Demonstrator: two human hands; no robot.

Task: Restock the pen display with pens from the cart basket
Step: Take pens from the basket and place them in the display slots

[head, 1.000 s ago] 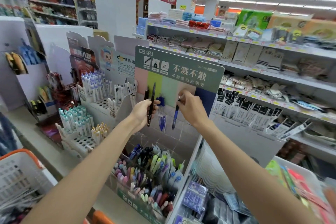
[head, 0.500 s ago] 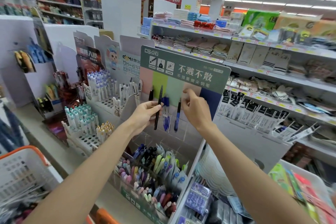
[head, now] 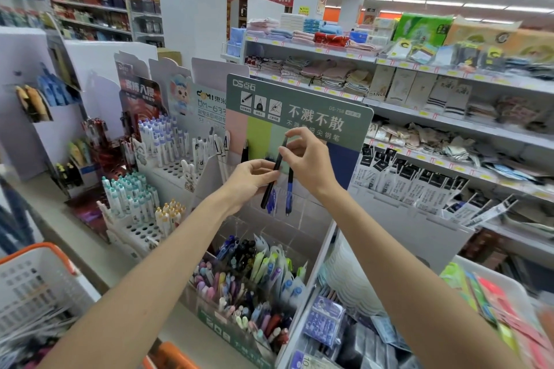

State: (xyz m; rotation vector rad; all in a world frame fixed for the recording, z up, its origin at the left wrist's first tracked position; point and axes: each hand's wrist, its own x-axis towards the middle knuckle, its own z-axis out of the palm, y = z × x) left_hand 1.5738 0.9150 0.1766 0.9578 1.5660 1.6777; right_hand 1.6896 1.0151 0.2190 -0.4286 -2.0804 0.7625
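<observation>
Currently held: one black pen (head: 278, 160), tilted with its top leaning right, in the air in front of the pen display (head: 299, 111), just under the lower edge of its green header.
Right hand: the right hand (head: 314, 168) pinches the pen's upper end between thumb and forefinger; the other fingers (head: 302, 132) arch loosely above it.
Left hand: the left hand (head: 251, 180) grasps the pen at its middle, fingers curled round the barrel; the lower end sticks out below the hand.
Both hands: nearly touching, one above the other along the barrel.
Blue pens: two blue pens (head: 289, 189) hang upright against the display's back panel, directly behind the black one.
Dark pen: one dark pen (head: 245, 149) near the panel's left edge, only partly visible.
Lower bin: a clear bin (head: 209, 313) at the display's front edge, packed with coloured pens, too many to count.
Cart basket: one white cart basket (head: 45, 284) with an orange rim at the lower left, well apart from the hands; its contents are blurred.
Side shelves: store shelves (head: 449, 126) of packaged goods to the display's right.
</observation>
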